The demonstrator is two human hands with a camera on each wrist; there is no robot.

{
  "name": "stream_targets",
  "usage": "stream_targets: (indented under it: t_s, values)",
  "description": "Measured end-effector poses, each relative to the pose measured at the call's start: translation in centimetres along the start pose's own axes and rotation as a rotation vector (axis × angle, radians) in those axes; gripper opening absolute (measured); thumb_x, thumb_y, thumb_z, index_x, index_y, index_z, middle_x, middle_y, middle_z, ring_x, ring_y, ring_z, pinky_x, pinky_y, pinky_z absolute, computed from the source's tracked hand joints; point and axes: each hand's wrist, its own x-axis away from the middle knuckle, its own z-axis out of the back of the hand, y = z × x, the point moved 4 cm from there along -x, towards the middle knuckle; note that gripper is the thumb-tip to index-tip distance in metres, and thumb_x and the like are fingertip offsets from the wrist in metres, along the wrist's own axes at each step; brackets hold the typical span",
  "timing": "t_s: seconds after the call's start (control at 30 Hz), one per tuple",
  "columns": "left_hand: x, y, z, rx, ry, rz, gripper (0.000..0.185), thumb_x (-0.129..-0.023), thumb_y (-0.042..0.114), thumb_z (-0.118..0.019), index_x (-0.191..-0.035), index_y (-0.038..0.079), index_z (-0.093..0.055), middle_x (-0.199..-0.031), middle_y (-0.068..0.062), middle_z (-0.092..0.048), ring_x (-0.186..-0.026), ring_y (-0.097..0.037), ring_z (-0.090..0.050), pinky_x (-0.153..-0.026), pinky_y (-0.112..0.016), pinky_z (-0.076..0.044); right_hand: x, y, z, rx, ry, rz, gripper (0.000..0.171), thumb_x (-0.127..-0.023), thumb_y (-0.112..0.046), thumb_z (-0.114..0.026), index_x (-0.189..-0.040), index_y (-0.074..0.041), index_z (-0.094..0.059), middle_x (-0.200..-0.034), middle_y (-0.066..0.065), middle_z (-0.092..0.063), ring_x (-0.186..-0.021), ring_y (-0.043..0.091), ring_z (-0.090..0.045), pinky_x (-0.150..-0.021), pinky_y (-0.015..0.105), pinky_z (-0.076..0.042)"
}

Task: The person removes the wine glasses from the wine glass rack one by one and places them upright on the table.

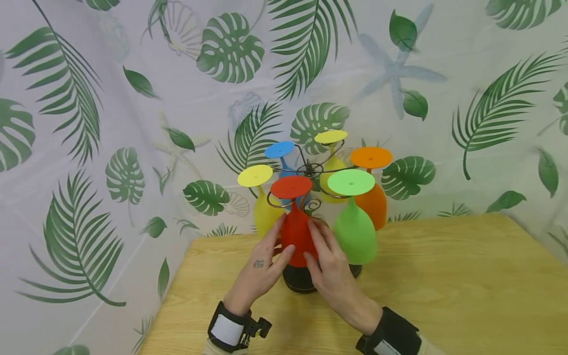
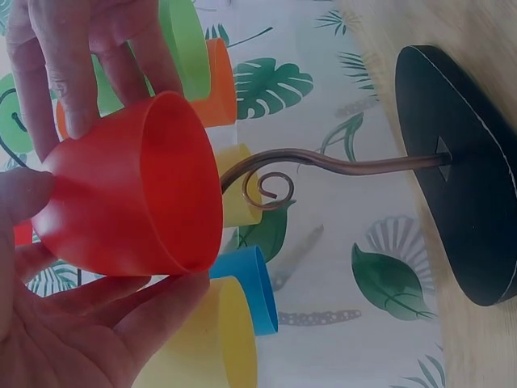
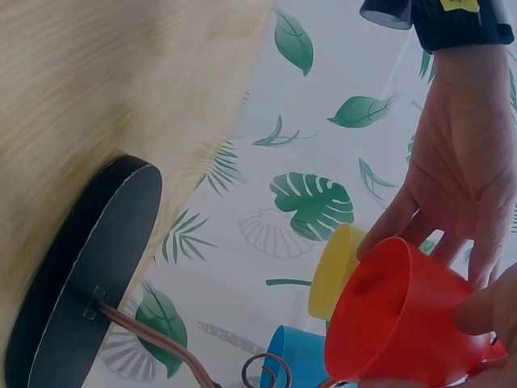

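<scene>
A red plastic goblet (image 1: 298, 239) hangs upside down at the front of a dark wire glass rack (image 1: 310, 170), its foot above a wire loop. My left hand (image 1: 262, 268) holds the bowl from the left, fingers and thumb curved round it. From the other side my right hand (image 1: 335, 271) holds the same bowl, thumb toward the front. The left wrist view shows the goblet's open rim (image 2: 182, 186) facing down toward the rack's black base (image 2: 460, 178). In the right wrist view the red bowl (image 3: 404, 315) lies between both hands.
Other upside-down goblets hang around the rack: green (image 1: 355, 234), orange (image 1: 373, 204), blue (image 1: 286, 170), and two yellow ones, left (image 1: 265, 209) and back (image 1: 333, 167). The rack stands on a wooden table (image 1: 443, 286), before a leaf-print backdrop (image 1: 443, 133).
</scene>
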Motion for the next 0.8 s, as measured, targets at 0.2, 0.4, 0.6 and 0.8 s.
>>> stream_targets:
  t_s: [0.2,0.4,0.6,0.8]
  values:
    - [-0.16,0.43,-0.14,0.001,-0.016,-0.008,0.071,-0.106,0.028,-0.056,-0.164,0.009,-0.02,-0.161,-0.009,-0.04,-0.132,-0.03,-0.058,-0.101,-0.047,-0.055,0.12,0.0,0.24,0.022,0.003,-0.002,0.072,-0.086,0.011,-0.075,-0.15,0.007,-0.043,-0.148,0.029,-0.044,-0.126,0.042,-0.058,-0.094,0.047,-0.057]
    - [-0.08,0.56,-0.35,0.023,-0.023,-0.013,0.071,-0.105,0.027,-0.058,-0.164,0.009,-0.021,-0.162,-0.008,-0.039,-0.135,-0.031,-0.056,-0.101,-0.049,-0.054,0.43,-0.08,0.43,0.034,0.012,-0.004,0.073,-0.085,0.011,-0.075,-0.15,0.006,-0.043,-0.149,0.029,-0.044,-0.125,0.043,-0.058,-0.092,0.047,-0.057]
    - [0.04,0.56,-0.48,0.027,-0.018,-0.019,0.07,-0.105,0.027,-0.058,-0.164,0.013,-0.022,-0.163,-0.006,-0.038,-0.135,-0.03,-0.056,-0.101,-0.048,-0.054,0.62,-0.26,0.63,0.049,0.031,0.008,0.076,-0.083,0.013,-0.076,-0.15,0.007,-0.042,-0.149,0.03,-0.043,-0.126,0.044,-0.057,-0.092,0.047,-0.057]
    - [0.4,0.77,-0.59,0.03,-0.029,-0.01,0.07,-0.106,0.029,-0.057,-0.163,0.01,-0.023,-0.162,-0.006,-0.038,-0.136,-0.029,-0.054,-0.101,-0.046,-0.055,0.91,-0.53,0.85,0.043,0.026,0.012,0.076,-0.082,0.013,-0.077,-0.15,0.006,-0.043,-0.148,0.03,-0.044,-0.128,0.043,-0.057,-0.092,0.045,-0.057]
